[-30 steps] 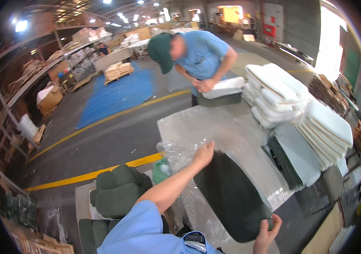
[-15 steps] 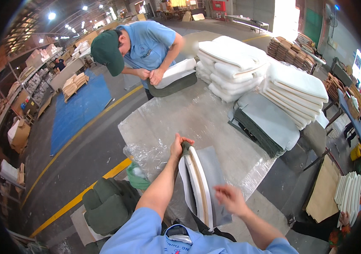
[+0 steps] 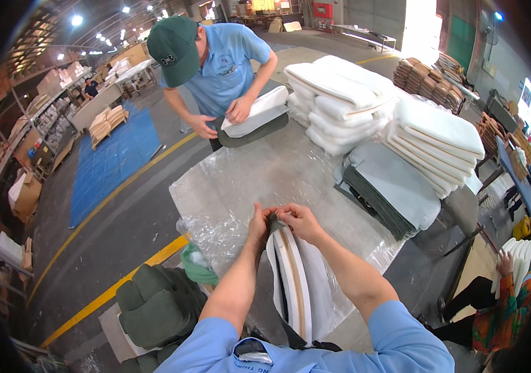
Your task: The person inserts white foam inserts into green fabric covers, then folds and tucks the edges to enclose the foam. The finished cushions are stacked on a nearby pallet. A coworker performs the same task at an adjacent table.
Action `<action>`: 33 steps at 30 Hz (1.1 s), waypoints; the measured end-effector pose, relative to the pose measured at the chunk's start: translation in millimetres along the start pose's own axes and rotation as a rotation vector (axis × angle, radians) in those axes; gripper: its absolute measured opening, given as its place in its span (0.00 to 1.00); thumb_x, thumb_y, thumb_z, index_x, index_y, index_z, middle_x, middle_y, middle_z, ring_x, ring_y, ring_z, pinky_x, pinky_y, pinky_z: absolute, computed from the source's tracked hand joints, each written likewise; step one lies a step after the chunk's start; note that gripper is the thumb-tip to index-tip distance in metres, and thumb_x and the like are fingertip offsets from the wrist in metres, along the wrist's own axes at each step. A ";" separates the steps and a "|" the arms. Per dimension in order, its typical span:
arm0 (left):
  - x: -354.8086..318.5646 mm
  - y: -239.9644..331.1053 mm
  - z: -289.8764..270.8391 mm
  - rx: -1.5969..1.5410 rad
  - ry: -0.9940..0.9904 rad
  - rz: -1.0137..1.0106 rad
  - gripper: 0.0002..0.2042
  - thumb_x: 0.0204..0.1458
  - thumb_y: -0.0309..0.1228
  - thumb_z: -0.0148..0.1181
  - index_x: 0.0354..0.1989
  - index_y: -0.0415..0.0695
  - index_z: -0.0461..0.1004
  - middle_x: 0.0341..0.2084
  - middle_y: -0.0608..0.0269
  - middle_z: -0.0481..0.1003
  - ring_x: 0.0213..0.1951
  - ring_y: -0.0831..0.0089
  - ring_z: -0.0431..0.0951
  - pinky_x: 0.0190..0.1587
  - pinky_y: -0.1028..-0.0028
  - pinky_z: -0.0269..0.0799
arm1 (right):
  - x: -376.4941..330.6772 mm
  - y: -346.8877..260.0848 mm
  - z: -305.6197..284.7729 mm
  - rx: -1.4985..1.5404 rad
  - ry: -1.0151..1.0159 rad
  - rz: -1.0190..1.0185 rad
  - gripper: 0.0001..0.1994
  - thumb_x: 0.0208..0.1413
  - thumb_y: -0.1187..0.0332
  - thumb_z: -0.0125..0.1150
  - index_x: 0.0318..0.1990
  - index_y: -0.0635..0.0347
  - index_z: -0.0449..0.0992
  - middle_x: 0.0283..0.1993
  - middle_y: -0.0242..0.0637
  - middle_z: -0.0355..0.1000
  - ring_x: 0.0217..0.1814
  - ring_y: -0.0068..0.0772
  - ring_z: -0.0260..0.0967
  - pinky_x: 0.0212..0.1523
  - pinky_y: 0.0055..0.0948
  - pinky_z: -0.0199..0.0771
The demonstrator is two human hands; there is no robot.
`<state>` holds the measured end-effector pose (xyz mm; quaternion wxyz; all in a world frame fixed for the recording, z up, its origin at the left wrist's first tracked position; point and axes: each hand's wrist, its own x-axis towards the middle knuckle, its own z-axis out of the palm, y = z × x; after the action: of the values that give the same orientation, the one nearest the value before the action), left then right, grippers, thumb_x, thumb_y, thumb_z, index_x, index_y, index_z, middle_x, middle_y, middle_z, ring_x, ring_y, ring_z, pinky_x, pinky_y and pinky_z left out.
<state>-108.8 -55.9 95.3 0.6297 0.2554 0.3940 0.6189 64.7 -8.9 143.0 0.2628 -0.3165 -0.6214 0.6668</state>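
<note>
A curved padded panel [image 3: 291,267] stands on its edge in front of me, its white foam layers on both sides of a thin tan core. Grey fabric [image 3: 316,283] drapes along its right side, and dark green fabric wraps its far end. My left hand [image 3: 259,225] is closed around that far end from the left. Beside it, my right hand [image 3: 299,222] pinches the green fabric [image 3: 275,222] at the tip. The fingertips of both hands nearly meet there.
Across the plastic-covered table [image 3: 240,180] a co-worker [image 3: 218,68] handles another padded panel [image 3: 259,115]. White foam pads [image 3: 340,99] and grey-green fabric covers [image 3: 396,180] are stacked at right. Green covered pieces [image 3: 159,304] lie at lower left. Another person [image 3: 508,311] is at lower right.
My right hand has moved from the panel's right side up to its far end and taken hold of the fabric. The co-worker's hands have separated. The person at lower right has come further into view.
</note>
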 end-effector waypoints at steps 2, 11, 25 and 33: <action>-7.6 3.0 -9.7 -0.002 0.046 0.000 0.46 0.68 0.69 0.25 0.53 0.37 0.80 0.50 0.55 0.82 0.53 0.64 0.80 0.60 0.67 0.73 | -4.5 -4.0 7.2 0.095 -0.132 -0.044 0.18 0.61 0.76 0.66 0.58 0.52 0.83 0.48 0.24 0.80 0.37 0.18 0.68 0.42 0.27 0.74; -0.7 22.2 5.0 0.101 0.001 -0.155 0.45 0.70 0.68 0.27 0.54 0.36 0.80 0.52 0.55 0.82 0.55 0.64 0.79 0.62 0.66 0.70 | 8.0 -13.7 8.6 -0.137 -0.255 -0.297 0.09 0.67 0.71 0.63 0.50 0.58 0.86 0.50 0.28 0.82 0.54 0.24 0.73 0.61 0.31 0.72; 34.5 78.2 65.7 0.503 -0.459 -0.403 0.43 0.65 0.71 0.38 0.66 0.43 0.73 0.50 0.47 0.81 0.36 0.67 0.82 0.43 0.68 0.81 | -1.2 25.7 49.2 0.026 0.099 -0.291 0.08 0.69 0.68 0.64 0.46 0.63 0.84 0.42 0.27 0.76 0.48 0.25 0.69 0.51 0.29 0.70; 20.4 73.7 56.8 0.446 -0.458 -0.330 0.43 0.66 0.72 0.35 0.69 0.46 0.71 0.52 0.46 0.80 0.35 0.65 0.80 0.42 0.65 0.81 | -2.5 31.2 51.0 -0.198 0.145 -0.481 0.05 0.64 0.73 0.65 0.41 0.64 0.84 0.50 0.35 0.75 0.52 0.29 0.68 0.54 0.31 0.69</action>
<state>-106.8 -18.8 183.1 0.7220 0.4516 0.4039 0.3342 29.5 -47.3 113.7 0.4255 -0.2310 -0.7203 0.4969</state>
